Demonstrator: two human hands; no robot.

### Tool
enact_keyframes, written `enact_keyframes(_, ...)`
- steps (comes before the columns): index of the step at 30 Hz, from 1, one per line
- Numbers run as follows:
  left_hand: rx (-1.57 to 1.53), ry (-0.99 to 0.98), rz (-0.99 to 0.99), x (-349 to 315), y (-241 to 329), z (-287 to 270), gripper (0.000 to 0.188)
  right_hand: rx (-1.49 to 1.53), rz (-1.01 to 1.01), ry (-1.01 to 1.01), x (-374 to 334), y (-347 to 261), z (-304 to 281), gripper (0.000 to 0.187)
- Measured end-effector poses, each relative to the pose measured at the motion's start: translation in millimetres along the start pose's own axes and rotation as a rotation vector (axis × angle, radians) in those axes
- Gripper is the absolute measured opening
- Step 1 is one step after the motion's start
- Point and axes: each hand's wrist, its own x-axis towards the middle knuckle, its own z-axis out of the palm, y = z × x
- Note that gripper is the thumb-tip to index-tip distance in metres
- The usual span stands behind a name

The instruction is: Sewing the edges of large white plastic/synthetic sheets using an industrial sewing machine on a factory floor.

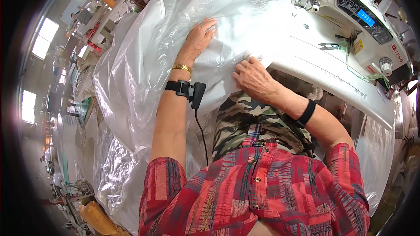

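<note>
A large heap of translucent white plastic sheeting (144,57) covers the left part of the sewing machine table and hangs down toward the floor. My left hand (199,39) lies on the sheeting with its fingers stretched out. Closer to my body, at the table's front edge, my right hand (254,78) has its fingers curled and closed on a gathered edge of the same sheeting. Glare whitens the sheeting between and beyond the hands, so its folds there are hard to make out.
At the upper right stands a white sewing machine (367,22) with a lit blue display. Thread snips (329,46) and loose green thread lie on its white bed (323,65), which has a ruler marking. At lower left is an orange-yellow bundle (98,218).
</note>
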Motion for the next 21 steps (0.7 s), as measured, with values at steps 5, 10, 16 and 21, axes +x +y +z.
enact_keyframes(5,-0.011,0.01,-0.006,0.6,2.6,0.2,0.037,-0.087,-0.058,0.123,13.9,-20.8,25.8,0.018)
enact_keyframes(10,-0.012,-0.003,-0.007,3.9,1.9,4.6,0.037,0.012,0.0,-0.367,22.4,-44.7,52.9,0.009)
enact_keyframes(16,0.025,-0.021,-0.011,2.4,-2.4,2.3,0.037,0.198,-0.134,-0.082,9.5,-67.4,12.3,0.009)
enact_keyframes(21,0.027,-0.035,-0.011,6.4,-4.5,3.9,0.037,0.257,-0.311,0.161,-11.1,-58.5,-87.2,0.009)
